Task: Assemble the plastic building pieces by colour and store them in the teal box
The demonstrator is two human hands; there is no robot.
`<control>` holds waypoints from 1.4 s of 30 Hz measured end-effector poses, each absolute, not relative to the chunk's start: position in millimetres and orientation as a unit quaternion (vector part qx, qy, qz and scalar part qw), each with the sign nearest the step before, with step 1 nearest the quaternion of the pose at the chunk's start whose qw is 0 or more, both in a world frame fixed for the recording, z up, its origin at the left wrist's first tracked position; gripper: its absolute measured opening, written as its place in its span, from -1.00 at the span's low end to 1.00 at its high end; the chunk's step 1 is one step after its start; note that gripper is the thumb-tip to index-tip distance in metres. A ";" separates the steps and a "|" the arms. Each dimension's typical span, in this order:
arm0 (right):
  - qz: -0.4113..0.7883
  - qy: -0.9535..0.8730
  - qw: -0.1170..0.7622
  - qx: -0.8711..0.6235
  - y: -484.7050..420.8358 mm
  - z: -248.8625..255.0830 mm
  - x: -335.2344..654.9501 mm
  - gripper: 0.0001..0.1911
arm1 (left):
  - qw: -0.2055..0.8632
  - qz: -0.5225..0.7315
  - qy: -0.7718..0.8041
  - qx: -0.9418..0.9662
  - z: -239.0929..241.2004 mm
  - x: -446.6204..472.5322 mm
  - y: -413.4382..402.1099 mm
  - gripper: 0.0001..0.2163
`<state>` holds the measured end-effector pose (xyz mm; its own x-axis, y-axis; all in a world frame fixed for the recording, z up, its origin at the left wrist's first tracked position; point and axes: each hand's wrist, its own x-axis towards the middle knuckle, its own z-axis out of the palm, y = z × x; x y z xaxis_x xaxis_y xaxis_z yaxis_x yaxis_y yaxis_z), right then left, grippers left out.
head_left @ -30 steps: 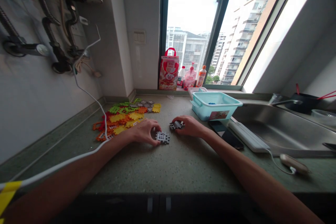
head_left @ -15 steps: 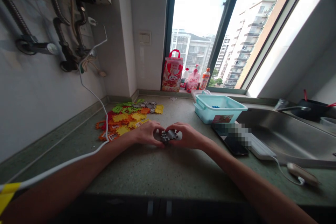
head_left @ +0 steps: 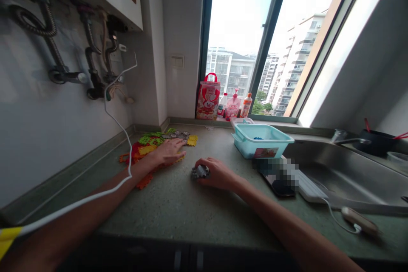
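Here my right hand (head_left: 219,174) grips grey pieces (head_left: 200,172); my left hand (head_left: 165,152) (fairly flat, loosely spread) covers some coloured pieces (head_left: 152,139).

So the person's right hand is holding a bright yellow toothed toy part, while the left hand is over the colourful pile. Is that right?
Not quite: the toothed toy part in the right hand is grey, not bright yellow, as the head view shows. The left hand is indeed over the colourful pile.
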<state>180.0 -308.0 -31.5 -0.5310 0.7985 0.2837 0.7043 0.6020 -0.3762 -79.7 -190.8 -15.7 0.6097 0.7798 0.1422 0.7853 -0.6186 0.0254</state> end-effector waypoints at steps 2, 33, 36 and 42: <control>0.101 -0.863 0.231 -0.439 -304.0 -35.2 180.9 -0.54 | 0.013 -0.039 -0.447 -0.894 -20.0 -83.9 -188.1 -0.39; -0.090 -0.816 0.431 -0.374 -303.1 -19.8 198.1 -0.46 | 0.110 -0.252 -0.450 -0.850 20.9 -75.8 -147.9 -0.68; -0.123 -0.804 0.442 -0.378 -301.9 -19.8 197.5 -0.40 | -0.084 -0.356 -0.427 -0.827 24.2 -59.7 -197.0 -0.71; -0.125 -0.826 0.427 -0.348 -304.1 -15.5 194.5 -0.57 | -0.362 -0.378 -0.337 -0.782 12.3 -31.9 -259.7 -0.69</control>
<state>194.5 -304.1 -15.5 -0.3940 0.4680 0.7910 0.6805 0.7270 -0.0912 -31.9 -259.7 12.3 0.4871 0.8012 0.3476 0.2529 -0.5103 0.8219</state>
